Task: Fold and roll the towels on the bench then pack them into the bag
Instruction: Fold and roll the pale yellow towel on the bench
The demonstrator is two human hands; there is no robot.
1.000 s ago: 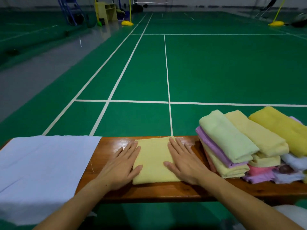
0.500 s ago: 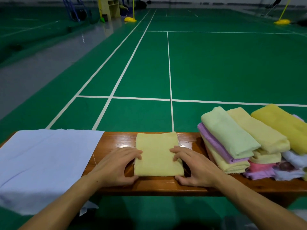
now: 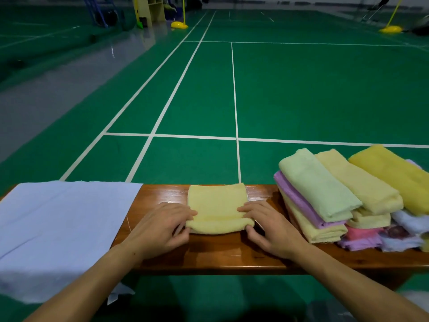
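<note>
Towel (image 3: 217, 205), pale yellow, sits folded mid-bench (image 3: 232, 252) w/ its near edge now curled into a first small roll — half a sec ago it lay flat, so rolling has just begun. Left hand (image 3: 162, 226) & right hand (image 3: 269, 225) each pinch an end of that roll, fingers over the top, thumbs underneath. Stack of folded towels (image 3: 325, 194) waits just to the right, pale blue cloth (image 3: 58, 228) to the left; no bag I can make out, so packing looks a way off.

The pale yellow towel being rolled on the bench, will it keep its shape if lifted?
Probably not: the pale yellow towel looks soft and floppy, its near edge curling under the left hand and right hand. It seems light. Terry cloth on the glossy bench may slide when pushed.
</note>
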